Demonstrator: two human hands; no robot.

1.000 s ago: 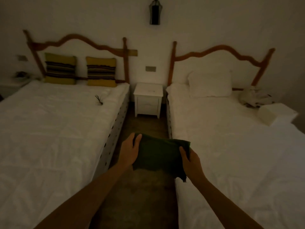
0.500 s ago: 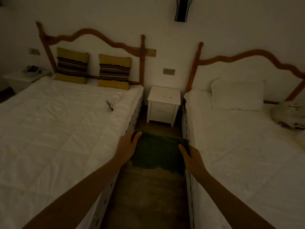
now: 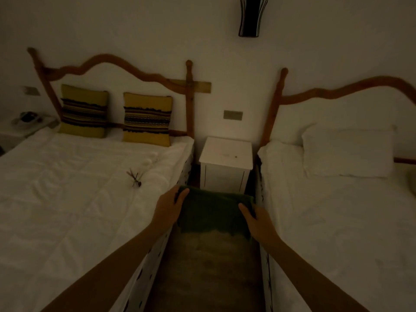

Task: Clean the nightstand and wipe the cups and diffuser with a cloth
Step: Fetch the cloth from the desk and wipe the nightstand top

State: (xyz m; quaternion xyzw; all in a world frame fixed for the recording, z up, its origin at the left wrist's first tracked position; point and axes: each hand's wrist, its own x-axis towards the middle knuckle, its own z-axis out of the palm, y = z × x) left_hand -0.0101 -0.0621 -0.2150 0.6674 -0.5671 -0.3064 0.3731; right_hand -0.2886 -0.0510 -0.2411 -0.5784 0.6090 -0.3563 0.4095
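Observation:
A dark green cloth (image 3: 213, 210) hangs stretched between my two hands over the floor strip between the beds. My left hand (image 3: 170, 207) grips its left edge and my right hand (image 3: 256, 220) grips its right edge. Just beyond the cloth stands a small white nightstand (image 3: 226, 154) against the wall; its top is bare except for a few small specks. No cups or diffuser show on it. A second white nightstand (image 3: 13, 134) at the far left carries a dark object I cannot make out.
The room is dim. A white bed (image 3: 67, 199) lies at left with two yellow striped cushions (image 3: 146, 119) and a small bundle of sticks (image 3: 135, 176). Another white bed (image 3: 349, 221) with a pillow (image 3: 346, 152) lies at right. A narrow brown floor strip (image 3: 209, 266) runs between them.
The view has moved forward toward the middle nightstand, which now appears larger and closer. Both hands still hold the cloth stretched the same way.

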